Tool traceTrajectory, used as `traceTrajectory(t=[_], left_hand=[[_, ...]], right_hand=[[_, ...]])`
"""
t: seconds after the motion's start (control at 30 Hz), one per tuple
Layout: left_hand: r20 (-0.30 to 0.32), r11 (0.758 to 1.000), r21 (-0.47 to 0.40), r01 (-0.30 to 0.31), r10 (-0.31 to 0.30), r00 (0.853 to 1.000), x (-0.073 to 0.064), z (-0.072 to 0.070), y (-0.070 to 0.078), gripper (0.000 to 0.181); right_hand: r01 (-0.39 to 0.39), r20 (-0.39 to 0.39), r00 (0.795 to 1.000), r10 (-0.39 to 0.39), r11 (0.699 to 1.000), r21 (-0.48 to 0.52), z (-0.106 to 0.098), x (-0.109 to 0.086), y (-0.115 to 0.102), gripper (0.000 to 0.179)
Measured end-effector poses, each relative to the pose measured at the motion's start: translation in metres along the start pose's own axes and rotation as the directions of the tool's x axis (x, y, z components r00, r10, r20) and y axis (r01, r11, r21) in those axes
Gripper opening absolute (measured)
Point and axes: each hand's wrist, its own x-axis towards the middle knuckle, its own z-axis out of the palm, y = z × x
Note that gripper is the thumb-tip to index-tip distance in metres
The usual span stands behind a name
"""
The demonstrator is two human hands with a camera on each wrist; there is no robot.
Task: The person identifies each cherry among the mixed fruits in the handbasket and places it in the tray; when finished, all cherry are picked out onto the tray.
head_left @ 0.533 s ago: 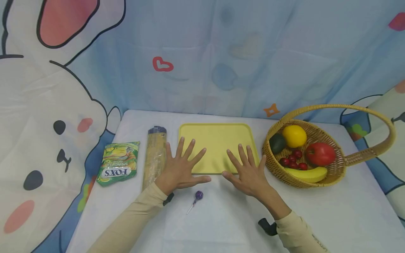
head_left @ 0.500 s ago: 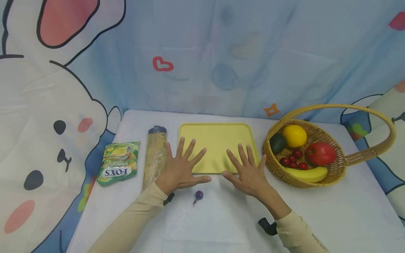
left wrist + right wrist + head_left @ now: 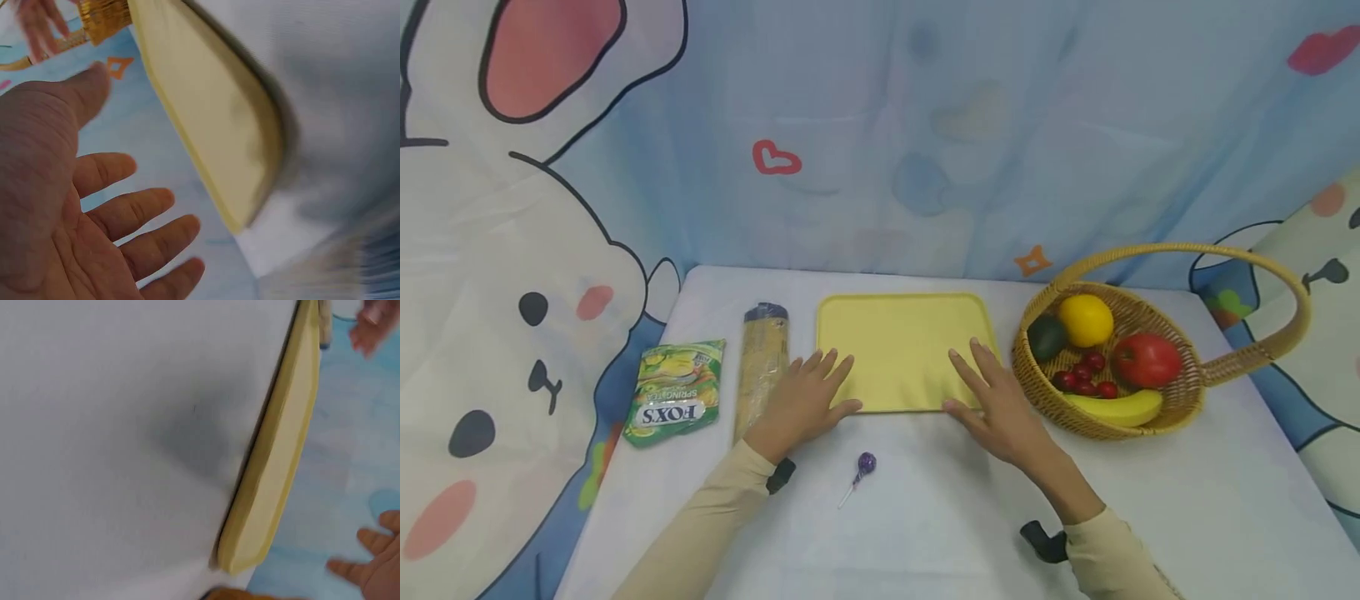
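Note:
My left hand [image 3: 805, 404] hovers with relaxed, slightly bent fingers between a clear-wrapped roll [image 3: 763, 350] and the left side of a yellow tray [image 3: 902, 342]. Nothing is in its grasp; the left wrist view shows its bare palm and the tray [image 3: 212, 100] beyond the fingers. Over the tray's right front corner, my right hand [image 3: 1000, 412] holds its fingers spread, also without anything in them. A purple lollipop [image 3: 867, 463] with a white stick lies on the white cloth in front of the tray, between the two forearms.
A green Fox's candy bag [image 3: 676, 392] lies at the left, beside the roll. On the right stands a wicker basket [image 3: 1198, 400] with a tall handle, holding a red apple [image 3: 1146, 361], a banana [image 3: 1116, 408], cherries and other fruit. A printed curtain [image 3: 850, 217] hangs behind the table.
My left hand has moved slightly left and its fingers have drawn closer together and bent. My right hand has shifted slightly right, its fingers less spread. The head view has turned a little.

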Motion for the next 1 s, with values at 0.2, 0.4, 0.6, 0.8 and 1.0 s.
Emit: traceTrajectory(t=[0.2, 0.4, 0.6, 0.8, 1.0], left_hand=[[-0.034, 0.995, -0.098, 0.019, -0.022, 0.999, -0.006, 0.019, -0.020, 0.050], [0.019, 0.987, -0.158, 0.031, -0.028, 0.999, -0.005, 0.026, -0.025, 0.038], [0.035, 0.983, -0.182, 0.007, -0.001, 0.999, -0.005, 0.025, -0.023, 0.021], [0.047, 0.977, -0.212, 0.022, -0.012, 0.999, -0.006, 0.026, -0.022, 0.019], [0.026, 0.977, -0.215, 0.010, -0.004, 1.000, -0.005, 0.026, -0.021, 0.019]], right_hand=[[0.095, -0.369, 0.929, -0.033, 0.984, 0.153, -0.026, -0.009, 0.041, 0.048], [-0.102, -0.370, 0.905, 0.209, 0.952, 0.288, -0.050, -0.016, 0.087, 0.032], [-0.392, -0.079, 0.905, 0.418, 0.891, 0.229, -0.060, -0.020, 0.113, 0.044], [-0.430, 0.025, 0.901, 0.433, 0.887, 0.168, -0.055, -0.013, 0.125, 0.046], [-0.417, 0.108, 0.909, 0.403, 0.894, 0.168, -0.053, -0.005, 0.127, 0.040]])
